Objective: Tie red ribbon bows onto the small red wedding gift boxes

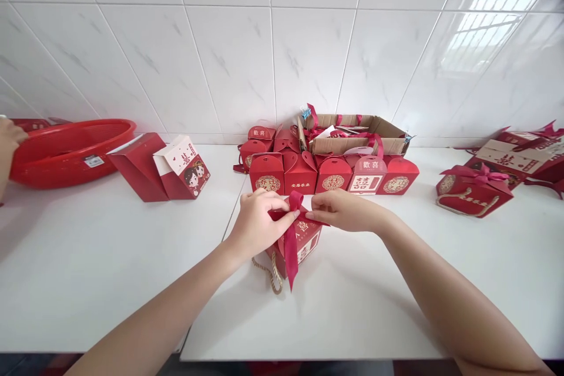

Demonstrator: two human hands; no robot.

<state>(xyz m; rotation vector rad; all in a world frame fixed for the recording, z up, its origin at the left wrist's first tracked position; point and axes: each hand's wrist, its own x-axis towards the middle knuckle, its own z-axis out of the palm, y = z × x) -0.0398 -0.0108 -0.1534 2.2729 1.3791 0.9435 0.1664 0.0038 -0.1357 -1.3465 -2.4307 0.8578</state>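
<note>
A red gift box [311, 241] with white and gold print stands on the white table in front of me. A dark pink ribbon [291, 252] lies over its top, with a loop standing up and one tail hanging down the front. My left hand [264, 220] is closed, thumb and fingers pinching the ribbon at the loop. From the other side, my right hand [341, 210] pinches the ribbon near the knot, its fingertips on the box top. A twisted rope handle [274, 273] hangs from the box's left side.
Behind it stands a row of red boxes [300, 173], backed by a cardboard tray [388, 129] of ribbons. At right sits a ribboned box [473, 191] near others. At left are two boxes [152, 167], a red basin [74, 150] and another person's hand [9, 140].
</note>
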